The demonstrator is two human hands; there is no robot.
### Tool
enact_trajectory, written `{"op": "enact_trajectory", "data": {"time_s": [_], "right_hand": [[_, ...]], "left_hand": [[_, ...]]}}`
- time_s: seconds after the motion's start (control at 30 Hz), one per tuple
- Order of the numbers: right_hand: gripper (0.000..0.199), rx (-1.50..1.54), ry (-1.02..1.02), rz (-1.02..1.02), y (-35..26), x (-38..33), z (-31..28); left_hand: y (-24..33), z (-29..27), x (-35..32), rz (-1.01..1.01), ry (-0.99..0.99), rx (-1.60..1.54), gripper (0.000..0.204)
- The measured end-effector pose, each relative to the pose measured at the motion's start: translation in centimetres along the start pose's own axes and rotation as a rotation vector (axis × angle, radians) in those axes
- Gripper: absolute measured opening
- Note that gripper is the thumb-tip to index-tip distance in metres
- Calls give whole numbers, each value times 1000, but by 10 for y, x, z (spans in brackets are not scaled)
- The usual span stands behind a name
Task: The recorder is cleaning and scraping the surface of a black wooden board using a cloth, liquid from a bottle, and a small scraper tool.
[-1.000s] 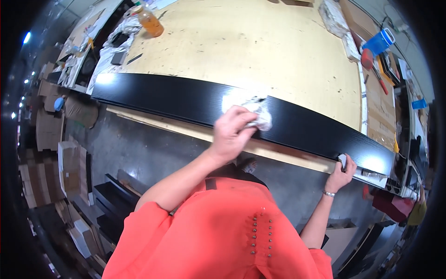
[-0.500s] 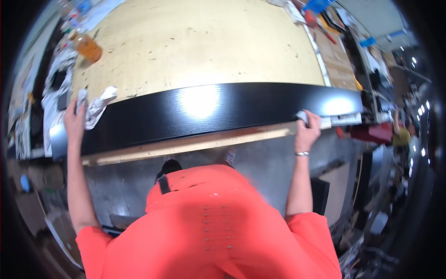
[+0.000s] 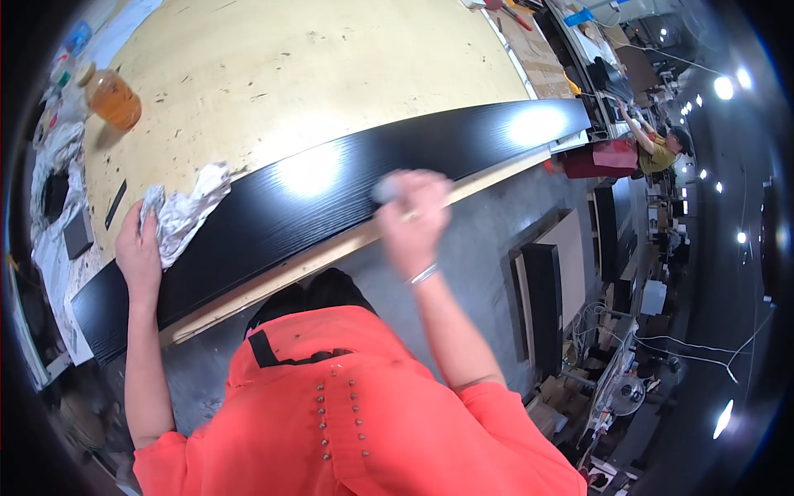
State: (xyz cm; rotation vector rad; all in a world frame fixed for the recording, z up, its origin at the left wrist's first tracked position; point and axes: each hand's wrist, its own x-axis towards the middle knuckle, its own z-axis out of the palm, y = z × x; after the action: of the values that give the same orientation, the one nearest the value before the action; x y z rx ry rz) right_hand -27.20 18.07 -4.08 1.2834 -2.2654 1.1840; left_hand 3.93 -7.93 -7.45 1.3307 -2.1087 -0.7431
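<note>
From afar, I saw the left hand pinch a rag over the board, along the near edge of the table; I couldn't tell how the blurry right hand gripped; wiping seemed underway, needing soft rubs next.

On my feed I see a pale worktable upper left, grey floor right of centre, bright lamps far right.

Black board — fine streaked grain, white rag, pale yellow tabletop — dark-flecked, coral shirt
</note>
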Motion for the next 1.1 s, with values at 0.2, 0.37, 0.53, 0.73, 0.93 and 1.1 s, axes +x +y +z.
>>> {"op": "enact_trajectory", "data": {"time_s": [0.2, 0.37, 0.53, 0.73, 0.93, 1.1], "right_hand": [[23, -76, 158, 277, 79, 2, -35], [28, 125, -113, -71, -67, -61, 35], [30, 452, -231, -163, -146, -92, 64], [31, 91, -8, 49, -60, -53, 22], [35, 77, -104, -37, -103, -71, 47], [34, 120, -157, -193, -185, -102, 83]], "left_hand": [[11, 3, 0, 32, 8, -46, 29], [14, 1, 1, 51, -17, 2, 28], [6, 1, 6, 91, 8, 47, 31], [0, 4, 12, 178, 121, -108, 31], [-8, -12, 8, 161, 266, -657, 19], [-37, -125, -7, 76, 393, -989, 20]]}}
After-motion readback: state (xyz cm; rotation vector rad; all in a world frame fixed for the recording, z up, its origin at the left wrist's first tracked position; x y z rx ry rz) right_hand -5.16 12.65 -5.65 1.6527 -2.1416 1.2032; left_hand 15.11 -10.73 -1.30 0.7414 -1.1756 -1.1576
